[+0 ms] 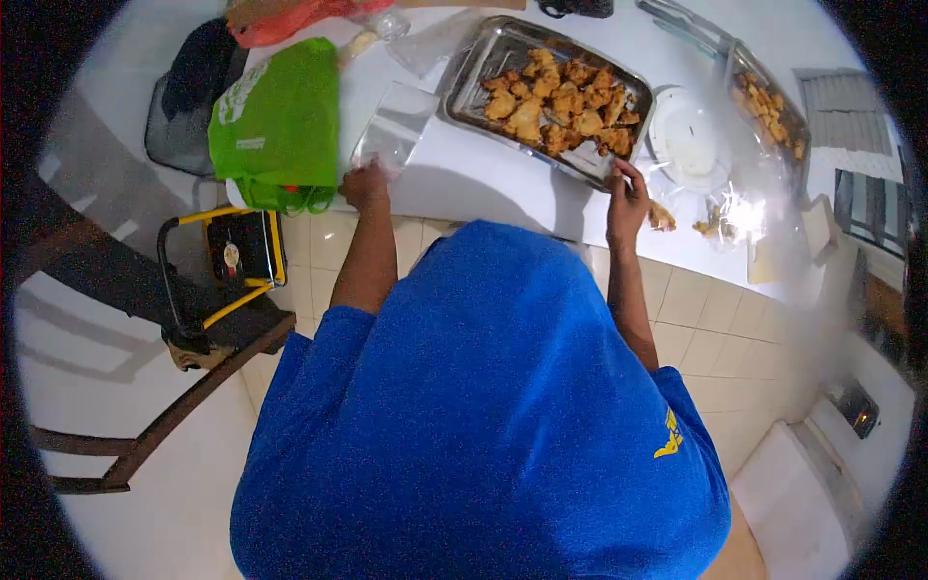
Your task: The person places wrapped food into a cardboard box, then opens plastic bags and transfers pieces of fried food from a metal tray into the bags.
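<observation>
Clear plastic bag: in the head view, lies left of the metal tray, pinched at its near end by the left hand. Looks light, limp, slippery; best gripped by an edge. With the right hand at the tray's corner, cannot tell whether clamped.

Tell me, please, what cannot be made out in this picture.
In the head view:
Green bag: contents mostly hidden by its own sides; its smaller lettering is too blurred to read.
Red plastic: cut off by the top edge.
Right hand: its fingers hide whether it grips the tray.
</observation>
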`<state>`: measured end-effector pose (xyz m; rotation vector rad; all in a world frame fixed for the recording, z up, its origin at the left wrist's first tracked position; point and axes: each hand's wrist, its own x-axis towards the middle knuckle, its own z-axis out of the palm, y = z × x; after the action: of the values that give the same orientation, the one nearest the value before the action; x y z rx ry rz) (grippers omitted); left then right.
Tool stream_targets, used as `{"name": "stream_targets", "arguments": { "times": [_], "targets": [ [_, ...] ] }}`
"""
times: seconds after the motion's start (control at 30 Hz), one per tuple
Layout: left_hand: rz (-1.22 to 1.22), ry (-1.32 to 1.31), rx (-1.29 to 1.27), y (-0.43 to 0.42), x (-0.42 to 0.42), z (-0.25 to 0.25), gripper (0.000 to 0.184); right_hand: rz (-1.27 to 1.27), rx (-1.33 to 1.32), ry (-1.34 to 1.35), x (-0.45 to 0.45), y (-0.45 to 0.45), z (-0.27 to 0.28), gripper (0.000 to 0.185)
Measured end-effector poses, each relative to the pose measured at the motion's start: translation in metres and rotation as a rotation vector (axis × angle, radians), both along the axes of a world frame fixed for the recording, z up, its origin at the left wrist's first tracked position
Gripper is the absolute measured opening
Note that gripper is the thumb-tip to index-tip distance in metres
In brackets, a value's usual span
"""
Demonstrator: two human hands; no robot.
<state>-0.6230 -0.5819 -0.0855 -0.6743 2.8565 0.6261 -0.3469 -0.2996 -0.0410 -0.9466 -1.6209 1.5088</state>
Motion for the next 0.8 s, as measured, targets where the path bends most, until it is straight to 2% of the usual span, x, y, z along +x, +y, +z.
{"name": "stream_targets", "arguments": {
  "times": [0.03,0.13,0.2,0.23,0.3,0.37,0.47,0.57,0.73,0.8],
  "targets": [
    [-0.051,-0.103,-0.042,0.0,-0.009,-0.005,0.067,-0.003,0.056,-0.029,-0.001,0.005,-0.009,0.019],
    [-0.076,-0.092,-0.167,0.012,-0.01,-0.008,0.069,0.005,-0.021,0.0,-0.003,0.012,-0.008,0.018],
    [-0.311,-0.249,-0.287,-0.01,-0.039,-0.059,0.065,-0.004,-0.022,-0.008,-0.002,0.019,-0.011,0.018],
    [-0.274,-0.256,-0.227,-0.031,-0.059,-0.114,0.063,-0.003,-0.026,-0.013,0.001,0.022,-0.013,0.017],
    [-0.099,-0.299,-0.126,-0.031,-0.062,-0.129,0.057,-0.005,-0.05,-0.014,0.008,0.026,-0.014,0.017],
    [0.162,-0.366,-0.042,-0.005,-0.052,-0.084,0.049,-0.026,-0.086,-0.017,0.011,0.031,-0.011,0.017],
    [-0.044,-0.4,-0.403,0.004,-0.028,-0.045,0.042,-0.051,-0.096,0.04,0.024,0.039,-0.022,0.017],
    [-0.233,-0.417,-0.751,0.02,-0.013,-0.02,0.036,-0.062,-0.123,-0.038,0.037,0.048,-0.016,0.017],
    [0.382,0.051,-0.684,0.023,-0.012,-0.029,0.036,0.015,-0.179,0.018,0.049,0.064,-0.021,0.018],
    [0.098,-0.148,-0.854,0.015,-0.013,-0.025,0.036,0.063,-0.13,0.015,0.05,0.075,-0.025,0.016]
  ]
}}
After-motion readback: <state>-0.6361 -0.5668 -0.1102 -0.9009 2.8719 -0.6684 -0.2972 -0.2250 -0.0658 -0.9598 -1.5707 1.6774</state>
